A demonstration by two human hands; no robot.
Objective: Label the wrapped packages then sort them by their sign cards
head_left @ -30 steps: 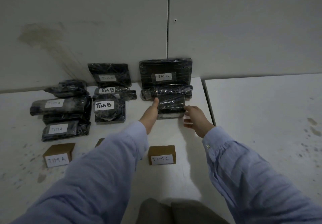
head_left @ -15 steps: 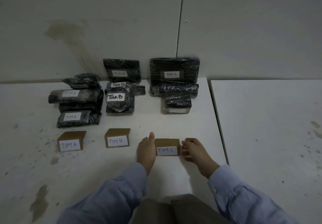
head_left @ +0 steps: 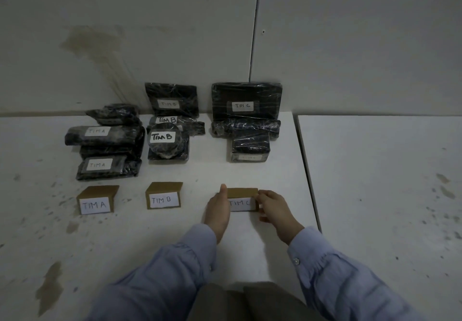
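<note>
Bracketing the TIM C sign card (head_left: 242, 200) endwise, the left hand (head_left: 218, 208) and right hand (head_left: 274, 207) lightly pinch it, its long axis running left-right.

Head view, forward-down over table (head_left: 175, 233)

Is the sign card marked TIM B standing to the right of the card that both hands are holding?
No, the TIM B sign card stands left of the TIM C sign card, between it and the TIM A card.
</note>
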